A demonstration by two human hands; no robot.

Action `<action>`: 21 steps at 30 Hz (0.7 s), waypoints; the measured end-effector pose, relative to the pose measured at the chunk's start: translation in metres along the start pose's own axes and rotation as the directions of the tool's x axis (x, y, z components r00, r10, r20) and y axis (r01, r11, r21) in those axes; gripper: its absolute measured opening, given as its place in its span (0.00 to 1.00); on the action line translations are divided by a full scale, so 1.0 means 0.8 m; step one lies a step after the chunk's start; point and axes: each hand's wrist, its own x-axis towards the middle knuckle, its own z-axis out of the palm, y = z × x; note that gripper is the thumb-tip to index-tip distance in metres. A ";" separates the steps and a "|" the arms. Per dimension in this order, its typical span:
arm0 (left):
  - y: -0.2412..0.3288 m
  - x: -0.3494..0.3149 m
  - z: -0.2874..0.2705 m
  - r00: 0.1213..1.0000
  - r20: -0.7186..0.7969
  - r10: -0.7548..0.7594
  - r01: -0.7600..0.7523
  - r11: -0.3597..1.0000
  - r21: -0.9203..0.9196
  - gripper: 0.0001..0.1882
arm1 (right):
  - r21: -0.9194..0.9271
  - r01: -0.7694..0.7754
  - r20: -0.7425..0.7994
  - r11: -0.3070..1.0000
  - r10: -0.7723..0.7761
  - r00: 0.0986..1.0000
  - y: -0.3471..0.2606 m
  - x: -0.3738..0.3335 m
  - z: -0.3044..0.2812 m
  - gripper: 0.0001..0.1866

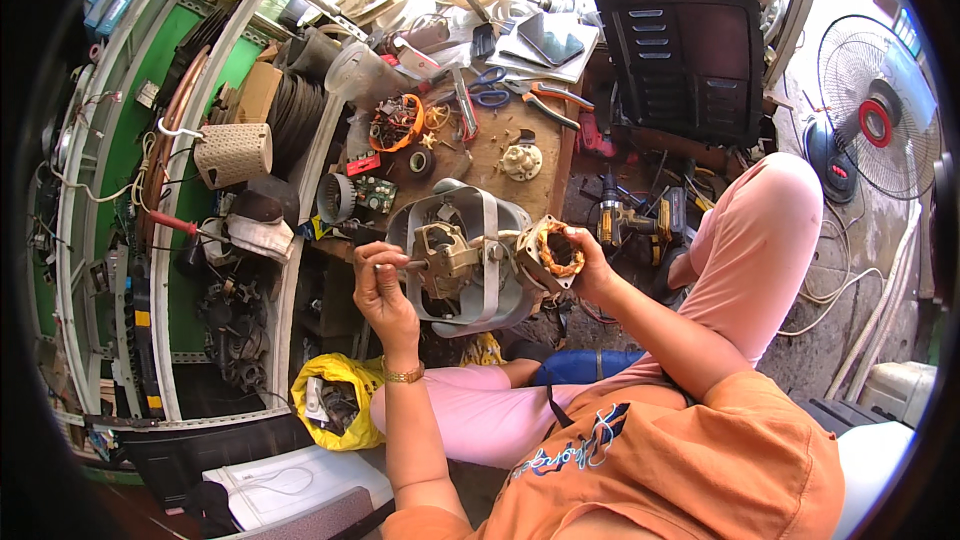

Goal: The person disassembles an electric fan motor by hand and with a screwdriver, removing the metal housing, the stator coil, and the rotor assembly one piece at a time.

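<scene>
Nearest the camera are an orange shirt and pink trousers, with both forearms rising from the lower edge. The left hand (380,285), a gold bracelet (403,374) at its wrist, is closed around a thin tool (398,264) that looks like a screwdriver, though its tip is hidden in the metalwork. The right hand (588,265) has fingers and thumb wrapped around the end of a fan motor (550,248), where orange-brown copper windings ring a square laminated core.

The motor sits against a grey metal housing (470,255), rounded, with a broad flat band across its front and a tan bracket behind it. The whole assembly is held up in the air between the two hands, above the lap and just before the wooden workbench (515,125).

Below the left hand lies a yellow bag (335,385) of parts. Farther off, the bench holds blue-handled scissors (488,88) and orange-handled pliers (550,100). A black chair back (685,60) and a standing fan (875,110) lie beyond.
</scene>
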 end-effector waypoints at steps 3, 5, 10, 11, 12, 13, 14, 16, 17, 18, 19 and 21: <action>-0.008 0.006 0.003 1.000 -0.004 -0.027 0.026 0.975 -0.220 0.18 | -0.108 0.009 0.088 0.994 0.001 0.996 -0.008 0.002 -0.011 0.28; -0.009 0.009 0.010 0.995 -0.021 -0.099 0.086 0.935 -0.344 0.17 | -0.114 0.058 0.138 0.992 -0.042 0.990 -0.013 0.002 -0.008 0.24; -0.009 0.026 0.024 0.990 -0.050 -0.132 0.104 0.922 -0.373 0.18 | -0.425 0.095 0.146 0.900 -0.035 0.989 -0.044 -0.002 -0.007 0.28; -0.011 0.027 0.024 0.992 -0.035 -0.125 0.103 0.919 -0.380 0.18 | -0.462 0.085 0.168 0.883 -0.007 0.986 -0.051 -0.003 -0.006 0.28; -0.013 0.028 0.024 0.993 -0.020 -0.118 0.102 0.916 -0.387 0.18 | -0.499 0.076 0.189 0.863 0.023 0.982 -0.054 -0.006 -0.004 0.28; -0.017 0.029 0.025 0.995 -0.018 -0.101 0.085 0.907 -0.412 0.18 | -0.476 0.071 0.188 0.876 0.022 0.982 -0.055 -0.009 -0.002 0.28; -0.016 0.030 0.027 0.995 -0.014 -0.096 0.081 0.907 -0.413 0.18 | -0.423 0.054 0.228 0.905 0.048 0.973 -0.058 -0.013 0.002 0.28; -0.014 0.030 0.031 0.996 -0.008 -0.085 0.074 0.907 -0.414 0.19 | -0.314 0.010 0.311 0.949 0.093 0.946 -0.063 -0.020 0.008 0.28; -0.014 0.030 0.034 0.996 -0.011 -0.088 0.075 0.902 -0.424 0.20 | -0.290 0.004 0.319 0.957 0.093 0.943 -0.064 -0.022 0.012 0.28; -0.014 0.031 0.037 0.996 -0.016 -0.091 0.076 0.897 -0.435 0.20 | -0.297 0.018 0.303 0.955 0.077 0.950 -0.064 -0.022 0.013 0.28; -0.014 0.031 0.040 0.995 -0.020 -0.095 0.076 0.892 -0.446 0.21 | -0.305 0.032 0.287 0.952 0.060 0.956 -0.063 -0.021 0.013 0.28; -0.011 0.035 0.044 0.993 0.020 -0.120 0.113 0.843 -0.525 0.21 | -0.327 0.076 0.249 0.942 0.009 0.968 -0.062 -0.017 0.011 0.28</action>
